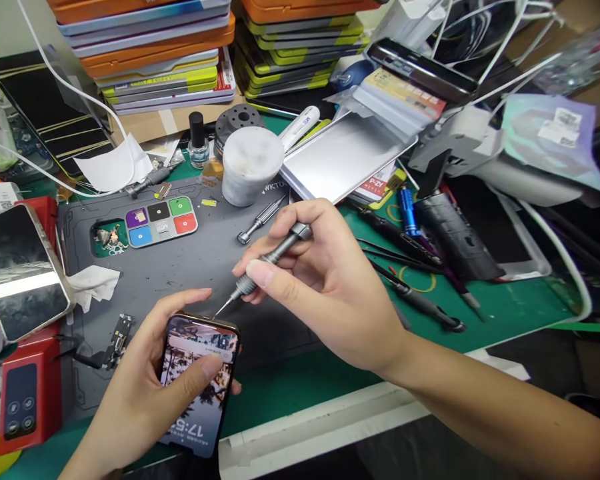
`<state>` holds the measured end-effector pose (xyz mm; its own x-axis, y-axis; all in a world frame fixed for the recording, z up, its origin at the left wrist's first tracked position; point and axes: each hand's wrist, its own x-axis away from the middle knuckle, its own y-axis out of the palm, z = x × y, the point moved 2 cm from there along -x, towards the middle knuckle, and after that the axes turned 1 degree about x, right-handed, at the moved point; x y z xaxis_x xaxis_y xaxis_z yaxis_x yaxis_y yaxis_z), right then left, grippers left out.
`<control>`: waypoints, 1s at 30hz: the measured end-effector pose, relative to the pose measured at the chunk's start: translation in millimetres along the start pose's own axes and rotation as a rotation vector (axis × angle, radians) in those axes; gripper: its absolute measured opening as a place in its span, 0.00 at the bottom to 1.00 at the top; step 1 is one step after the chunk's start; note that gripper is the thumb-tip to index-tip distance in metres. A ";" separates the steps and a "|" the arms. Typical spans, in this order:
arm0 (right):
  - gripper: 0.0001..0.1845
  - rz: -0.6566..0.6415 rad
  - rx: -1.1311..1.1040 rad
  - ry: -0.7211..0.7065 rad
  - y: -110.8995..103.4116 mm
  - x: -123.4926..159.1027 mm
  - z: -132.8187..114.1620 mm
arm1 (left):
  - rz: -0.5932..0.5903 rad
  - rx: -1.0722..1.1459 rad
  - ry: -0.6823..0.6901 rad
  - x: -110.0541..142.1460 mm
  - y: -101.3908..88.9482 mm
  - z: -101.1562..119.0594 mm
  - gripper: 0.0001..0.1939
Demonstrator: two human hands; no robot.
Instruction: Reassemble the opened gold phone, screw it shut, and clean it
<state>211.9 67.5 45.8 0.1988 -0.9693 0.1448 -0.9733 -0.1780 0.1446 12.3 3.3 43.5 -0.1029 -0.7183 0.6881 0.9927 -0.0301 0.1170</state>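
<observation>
My left hand (165, 380) is wrapped round a smartphone (195, 427) near the bench's front edge. The phone's screen is lit with a lock screen that reads upside down, so its bottom edge points away from me. In my right hand (325, 287) is a grey precision screwdriver (275, 257), gripped between thumb and fingers. Its thin tip meets or hovers just over the phone's far edge; I cannot tell if it touches. A second small screwdriver (263, 219) lies on the grey work mat (195, 260) beyond my right fingers.
On the mat are a coloured screw tray (161, 221), a white-lidded jar (251, 163) and a small circuit part (119, 340). To the left, another phone (23, 273) rests on a red device (30, 400). Tweezers and tools (425, 300) lie right; stacked boxes (155, 60) stand behind.
</observation>
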 end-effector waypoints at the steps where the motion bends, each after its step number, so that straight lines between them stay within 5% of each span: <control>1: 0.21 -0.005 0.006 0.000 0.1 0.2 -0.2 | -0.002 0.002 -0.003 0.0 -0.2 -0.3 0.36; 13: 0.20 -0.001 0.051 -0.001 0.2 -2.2 -6.4 | -0.018 0.008 0.001 1.1 1.2 0.4 0.30; 30: 0.17 -0.158 0.195 0.015 -0.5 -12.3 -14.3 | -0.043 -0.012 0.010 2.7 -1.1 -2.1 0.28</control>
<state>211.5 81.9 58.0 0.3505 -0.9244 0.1504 -0.9334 -0.3579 -0.0246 11.1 -0.1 43.7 -0.1450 -0.7230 0.6755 0.9880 -0.0692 0.1380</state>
